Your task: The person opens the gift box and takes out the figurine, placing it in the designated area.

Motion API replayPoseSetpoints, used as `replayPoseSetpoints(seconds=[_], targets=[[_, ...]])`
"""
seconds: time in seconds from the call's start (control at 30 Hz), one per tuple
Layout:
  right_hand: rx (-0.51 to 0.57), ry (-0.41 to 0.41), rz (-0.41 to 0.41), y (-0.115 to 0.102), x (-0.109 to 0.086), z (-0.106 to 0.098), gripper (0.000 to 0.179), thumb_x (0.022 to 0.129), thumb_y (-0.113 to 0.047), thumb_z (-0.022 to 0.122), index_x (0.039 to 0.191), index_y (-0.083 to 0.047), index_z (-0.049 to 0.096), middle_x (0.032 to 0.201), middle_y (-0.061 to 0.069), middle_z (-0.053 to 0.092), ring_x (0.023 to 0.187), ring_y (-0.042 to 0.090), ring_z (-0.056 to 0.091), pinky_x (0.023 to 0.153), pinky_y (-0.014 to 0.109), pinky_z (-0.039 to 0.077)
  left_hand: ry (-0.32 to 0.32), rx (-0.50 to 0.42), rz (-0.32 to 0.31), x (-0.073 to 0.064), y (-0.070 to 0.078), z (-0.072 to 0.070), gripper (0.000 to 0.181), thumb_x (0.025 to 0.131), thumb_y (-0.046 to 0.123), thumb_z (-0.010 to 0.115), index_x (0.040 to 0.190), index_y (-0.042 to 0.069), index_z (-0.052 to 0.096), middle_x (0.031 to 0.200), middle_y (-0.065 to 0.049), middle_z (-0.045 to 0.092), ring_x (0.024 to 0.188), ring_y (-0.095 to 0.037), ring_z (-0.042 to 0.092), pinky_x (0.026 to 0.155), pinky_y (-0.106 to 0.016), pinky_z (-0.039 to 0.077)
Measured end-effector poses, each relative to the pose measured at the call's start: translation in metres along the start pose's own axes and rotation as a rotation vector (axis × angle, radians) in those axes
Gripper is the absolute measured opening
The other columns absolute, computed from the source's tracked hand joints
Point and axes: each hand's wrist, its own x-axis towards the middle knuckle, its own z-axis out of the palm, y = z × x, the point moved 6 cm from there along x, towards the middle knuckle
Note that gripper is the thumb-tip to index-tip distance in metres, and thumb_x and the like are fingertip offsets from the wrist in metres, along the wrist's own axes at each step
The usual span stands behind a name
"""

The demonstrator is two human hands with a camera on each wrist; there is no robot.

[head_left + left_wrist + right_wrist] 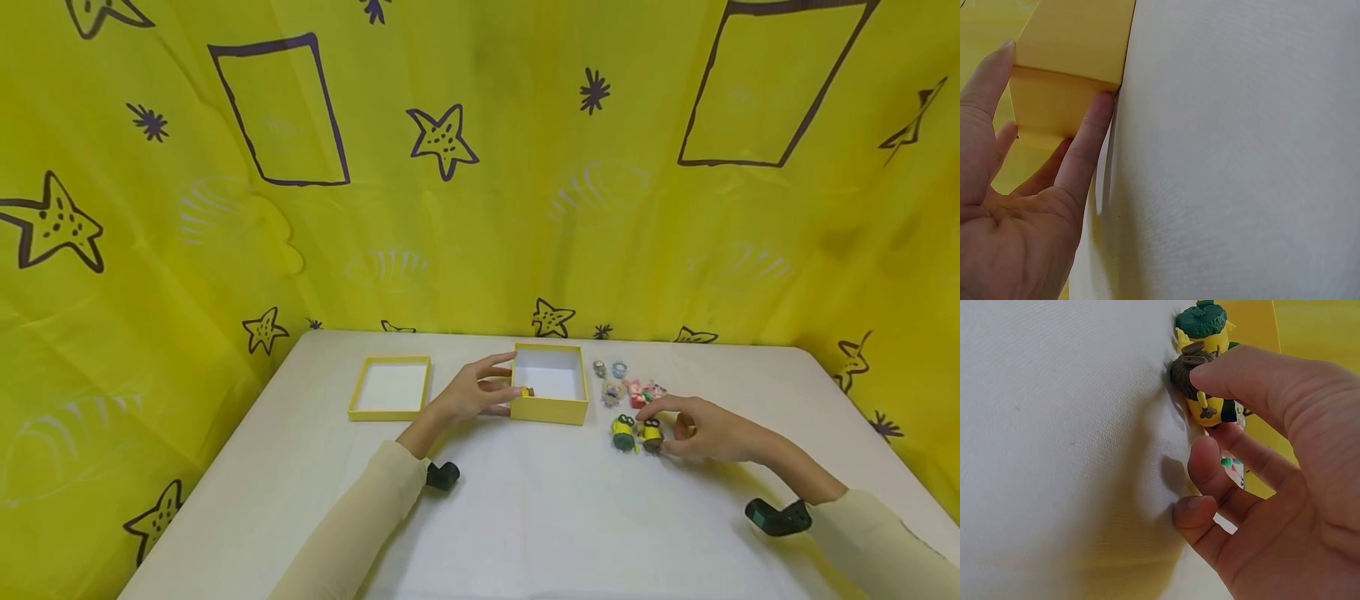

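My left hand (472, 390) is at the left side of an open yellow box (551, 411) with a white inside. Its fairly straight fingers touch the outer wall and rim, one fingertip low at the bottom corner in the left wrist view. A small yellow figure (527, 392) shows inside, by the front left corner. My right hand (712, 429) pinches a yellow toy figure with a brown lower part (1194, 381) between thumb and finger, the other fingers bent loosely. Right beside it is a similar yellow figure with a green lower part (623, 433).
A yellow-rimmed lid (390, 415) lies inside up on the white tabletop (510, 517), left of the box. Right of the box are several small figures, among them a grey one (611, 392), a blue one (618, 369) and a red-and-pink one (637, 393). A yellow curtain (487, 233) hangs behind.
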Motion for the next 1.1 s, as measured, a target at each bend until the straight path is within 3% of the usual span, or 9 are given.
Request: replayPoseSetpoints(seconds=[0.17,0.57,0.87,1.1], targets=[[-0.006,0.005,0.006,-0.003,0.0,-0.001,0.045,0.092,-0.01,0.076,0.134,-0.008,0.061,0.122,0.017,0.059,0.064,0.011,0.049,0.051,0.022,0.041,0.001,-0.003,0.003,0.001,-0.001,0.0,0.074,0.096,0.012,0.074,0.161,0.02,0.038,0.154,-0.02,0.044,0.124,-0.031,0.063,0.085,-0.041,0.063],[-0.028,0.014,0.008,-0.01,-0.003,-0.005,0.05,0.092,-0.013,0.077,0.137,-0.003,0.059,0.141,0.027,0.055,0.067,0.011,0.053,0.054,0.022,0.047,0.017,0.006,0.005,0.0,-0.001,0.0,0.075,0.094,0.014,0.077,0.16,0.022,0.04,0.153,-0.019,0.046,0.121,-0.029,0.064,0.085,-0.04,0.063],[-0.101,0.034,-0.032,-0.024,-0.005,-0.018,0.054,0.093,-0.018,0.078,0.139,-0.001,0.055,0.134,0.025,0.059,0.075,0.011,0.057,0.062,0.026,0.053,0.023,0.006,0.007,0.0,-0.002,-0.001,0.076,0.094,0.015,0.077,0.16,0.019,0.039,0.151,-0.02,0.047,0.122,-0.03,0.063,0.084,-0.04,0.063],[-0.162,0.066,-0.046,-0.033,-0.007,-0.03,0.054,0.092,-0.02,0.079,0.138,-0.004,0.056,0.127,0.021,0.062,0.072,0.009,0.059,0.059,0.026,0.052,0.008,-0.01,0.022,0.001,-0.001,0.0,0.075,0.095,0.01,0.075,0.16,0.016,0.038,0.152,-0.023,0.045,0.123,-0.032,0.062,0.084,-0.041,0.063]])
